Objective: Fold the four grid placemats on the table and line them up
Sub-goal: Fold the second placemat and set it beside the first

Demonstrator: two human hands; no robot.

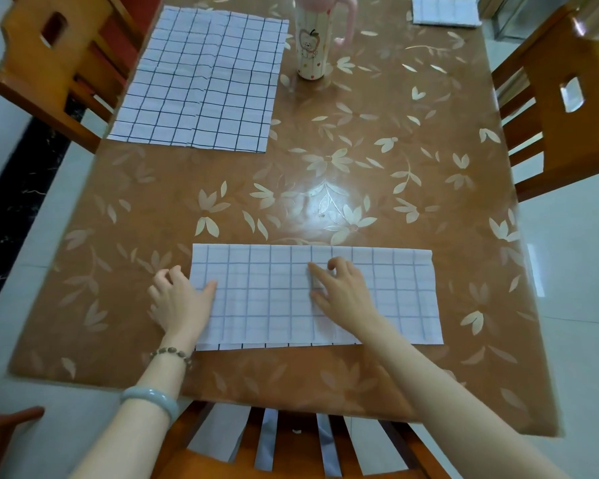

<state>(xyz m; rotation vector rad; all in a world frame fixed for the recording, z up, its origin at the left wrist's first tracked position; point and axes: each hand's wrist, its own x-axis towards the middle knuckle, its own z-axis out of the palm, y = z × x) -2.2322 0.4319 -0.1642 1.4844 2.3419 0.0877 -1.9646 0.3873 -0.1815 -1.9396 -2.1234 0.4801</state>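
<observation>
I judge I am midway through the near mat [291, 295]: it lies as a long strip, already doubled once, with a sliver of the lower layer showing along its near edge. My left hand [179, 299] rests flat with fingers loosely spread, gripping nothing, thumb on the strip's left end and the rest of the hand on the table [325, 188] just off that end. My right hand [341, 292] presses open-palmed on the middle of the strip, fingers apart, nothing pinched.

The next move, as I read it, calls for a second fold: take one short end and carry it across to the other, with the right hand marking the crease line. The edges should meet squarely, since the layers already sit a little off.

Well ahead of my left hand an open mat [201, 81] lies flat and unfolded. Far ahead of my right hand, at the table's corner, a folded mat [443, 10] is partly cut off by the frame. I cannot see a fourth.

A bottle [312, 46] ahead of my right hand bears a cartoon bear and apple. I can read no writing or brand anywhere.
</observation>
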